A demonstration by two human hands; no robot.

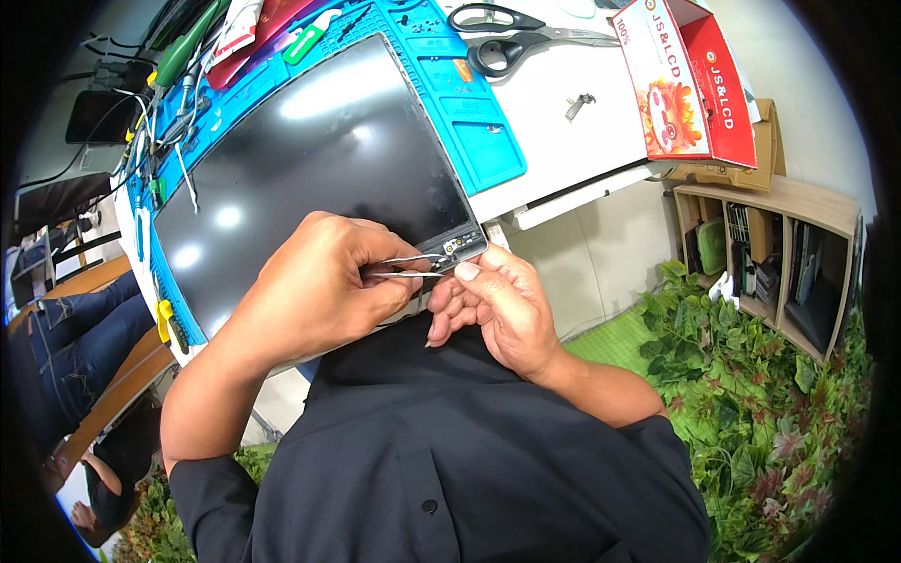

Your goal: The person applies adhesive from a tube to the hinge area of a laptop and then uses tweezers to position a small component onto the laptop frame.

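A large dark laptop screen (324, 155) lies tilted on a blue work mat (483, 155), its lower right corner toward me. At that corner a small hinge area with screws (455, 248) shows bare. My left hand (324, 281) is closed around a pair of metal tweezers (394, 273), whose tips reach this hinge area. What the tips touch is too small to make out. My right hand (511, 310) grips the same corner, thumb on top beside the tweezer tips and other fingers curled below.
Black-handled scissors (511, 42) and a small metal part (580, 106) lie on the white table beyond the mat. A red and white box (685, 84) stands at the right edge. Cables and tools crowd the far left. A wooden shelf (770, 202) and leafy plants are at right.
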